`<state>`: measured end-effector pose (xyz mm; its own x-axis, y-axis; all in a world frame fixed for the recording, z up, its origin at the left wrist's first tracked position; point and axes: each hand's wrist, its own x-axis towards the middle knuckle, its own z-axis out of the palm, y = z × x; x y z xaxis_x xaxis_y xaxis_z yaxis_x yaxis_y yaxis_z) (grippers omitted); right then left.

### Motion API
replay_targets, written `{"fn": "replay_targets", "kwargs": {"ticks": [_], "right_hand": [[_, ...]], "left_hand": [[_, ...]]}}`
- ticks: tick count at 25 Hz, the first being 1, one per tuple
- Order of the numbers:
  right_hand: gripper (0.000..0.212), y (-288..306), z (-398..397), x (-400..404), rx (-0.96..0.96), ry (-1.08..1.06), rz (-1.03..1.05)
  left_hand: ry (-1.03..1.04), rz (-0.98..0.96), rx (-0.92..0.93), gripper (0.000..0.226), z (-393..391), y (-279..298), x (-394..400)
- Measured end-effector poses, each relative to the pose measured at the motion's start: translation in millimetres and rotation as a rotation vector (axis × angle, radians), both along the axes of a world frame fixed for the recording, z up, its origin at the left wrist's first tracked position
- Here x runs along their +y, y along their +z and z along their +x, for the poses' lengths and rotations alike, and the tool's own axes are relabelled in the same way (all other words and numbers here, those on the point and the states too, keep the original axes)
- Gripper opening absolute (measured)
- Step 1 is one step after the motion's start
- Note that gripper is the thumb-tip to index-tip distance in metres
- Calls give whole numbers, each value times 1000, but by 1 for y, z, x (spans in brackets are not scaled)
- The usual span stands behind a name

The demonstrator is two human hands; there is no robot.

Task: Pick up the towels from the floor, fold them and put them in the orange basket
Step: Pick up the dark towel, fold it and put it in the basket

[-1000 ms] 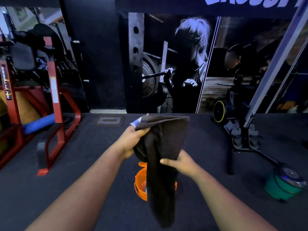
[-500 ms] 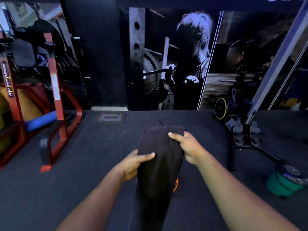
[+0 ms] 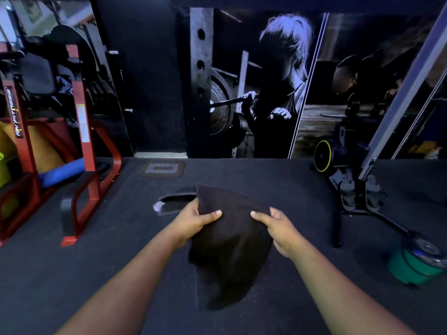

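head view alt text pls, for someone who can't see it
Two bare hands, left hand and right hand, grip a dark towel held up over a dark gym floor. A red rack stands at left, a green weight at right.

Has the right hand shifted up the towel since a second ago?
Yes. The right hand has risen from the dark towel's hanging middle to its top fold, now level with the left hand, nearer the floor drain plate.
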<state>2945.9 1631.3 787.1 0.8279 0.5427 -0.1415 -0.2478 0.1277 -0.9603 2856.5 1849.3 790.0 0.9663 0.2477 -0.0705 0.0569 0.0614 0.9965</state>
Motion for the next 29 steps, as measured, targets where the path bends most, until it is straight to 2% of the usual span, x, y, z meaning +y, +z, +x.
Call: {"fn": "replay_targets", "kwargs": {"ticks": [2,4,6,7,9,11,13,15,16,17,19,21,23,26,29], "right_hand": [[18,9,2,4,3,-63,30],[18,22,3,10,39,-139,80],[20,36,4,14,80,-189,127],[21,41,7,15,89,-204,140],[21,48,15,7,96,-213,197],[30,46,23,-9,118,-153,252],[29,36,19,-23,59,-43,24],[17,19,14,-28,-33,37,-213],[8,13,14,-28,-67,47,-244],[7,7,18,-27,-90,33,-242],[13,0,29,-22,-104,6,-242],[15,-3,35,-20,-139,1,-352],[16,-8,39,-21,-175,-39,-422],[23,-11,40,-18,-188,-190,-378],[36,-10,43,-11,-135,-231,-306]], "left_hand": [[46,56,96,33,5,14,8],[80,-203,110,35,10,30,14],[4,-416,16,39,6,34,16],[-26,-384,19,41,1,27,13],[-79,-163,107,36,-6,12,1],[0,-118,108,28,0,7,-3],[98,-258,63,27,10,17,0],[81,-374,-13,22,16,23,5],[69,-392,-38,21,16,22,6],[72,-341,-30,21,17,18,5],[116,-72,76,19,16,5,5],[195,89,166,17,15,-4,9],[280,128,192,21,18,-5,16],[365,206,242,28,25,-8,25],[460,165,213,52,28,-8,19]]}}
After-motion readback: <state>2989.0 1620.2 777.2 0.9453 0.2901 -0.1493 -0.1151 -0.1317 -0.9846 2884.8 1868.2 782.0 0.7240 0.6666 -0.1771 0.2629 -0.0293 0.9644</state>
